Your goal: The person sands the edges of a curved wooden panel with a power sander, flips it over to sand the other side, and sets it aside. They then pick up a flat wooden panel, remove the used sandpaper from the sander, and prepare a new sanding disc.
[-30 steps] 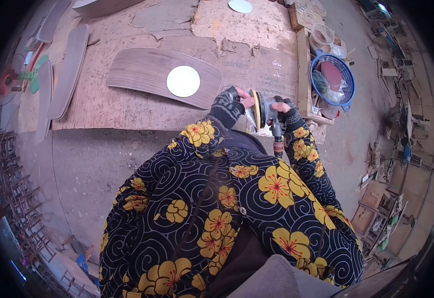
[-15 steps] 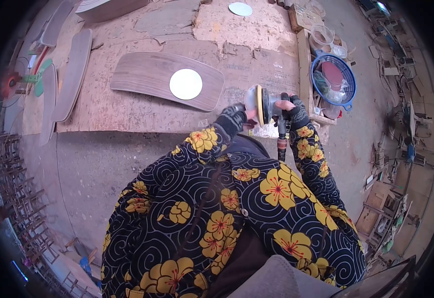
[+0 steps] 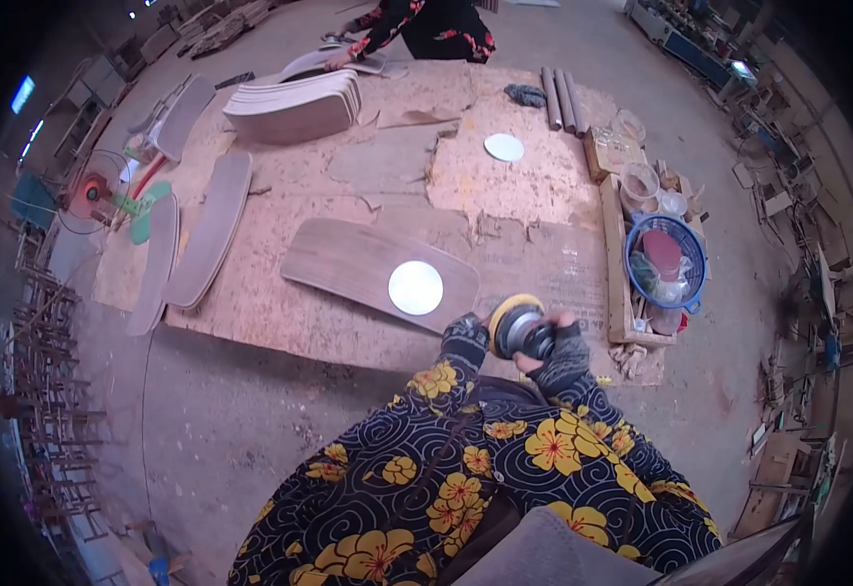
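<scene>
In front of my body, my right hand point(image 3: 558, 350) is wrapped round the grey and black body of an orbital sander point(image 3: 522, 330). The sander is tilted, and its round pad shows a yellow edge facing up and left. My left hand point(image 3: 467, 340), in a dark patterned fingerless glove, is closed at the pad's left rim; its fingertips are partly hidden. Left of the sander lies a curved wooden panel point(image 3: 348, 262) on the table. A white round disc point(image 3: 416, 288) rests on that panel's right part.
More curved panels point(image 3: 213, 234) lie at the left, with a stack of them point(image 3: 290, 109) farther back. A second white disc point(image 3: 504, 147) is on the worktable point(image 3: 251, 337). A blue basket point(image 3: 700, 278) stands right. Another person's sleeve point(image 3: 387, 27) shows across the table.
My view has tipped up, showing the table's far side and another person. The sander has turned so its pad faces more upward and away; both hands stay at it.
</scene>
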A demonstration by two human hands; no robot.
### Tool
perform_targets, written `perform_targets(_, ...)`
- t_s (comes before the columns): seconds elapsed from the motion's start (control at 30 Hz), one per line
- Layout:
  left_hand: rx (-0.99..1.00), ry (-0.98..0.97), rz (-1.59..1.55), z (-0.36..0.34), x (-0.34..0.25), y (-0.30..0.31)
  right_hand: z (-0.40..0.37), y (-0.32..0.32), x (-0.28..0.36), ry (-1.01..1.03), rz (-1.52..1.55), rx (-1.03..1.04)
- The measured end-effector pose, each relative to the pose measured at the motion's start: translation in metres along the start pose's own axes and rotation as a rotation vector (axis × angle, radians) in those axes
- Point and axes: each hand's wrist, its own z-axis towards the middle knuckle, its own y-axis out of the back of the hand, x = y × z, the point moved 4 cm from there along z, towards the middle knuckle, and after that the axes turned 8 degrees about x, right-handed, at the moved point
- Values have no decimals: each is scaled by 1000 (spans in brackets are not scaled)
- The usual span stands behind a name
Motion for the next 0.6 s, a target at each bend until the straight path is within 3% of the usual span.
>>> perform_targets(0.07, 30, -52, 213, -3, -6, 3, -4, -4, -2, -44, 12, 51)
perform_targets(0.1, 84, -53, 164, 0, -5, 1, -6, -4, -2, -98, 5, 90)
perform_targets(0.17, -38, -50, -1, -8, -2, 7, -7, -8, 3, -128, -39, 122)
perform_targets(0.27, -10, -102, -35, -12, 0, 12, -12, -10, 8, -35, -56, 171)
perform_targets(0.37, 112, -101, 259, -14, -10, 10, -20, -8, 13, -165, -89, 262)
perform_targets(0.6, 540, -122, 500, -9, -23, 8, -33, -10, 23, -38, -89, 103)
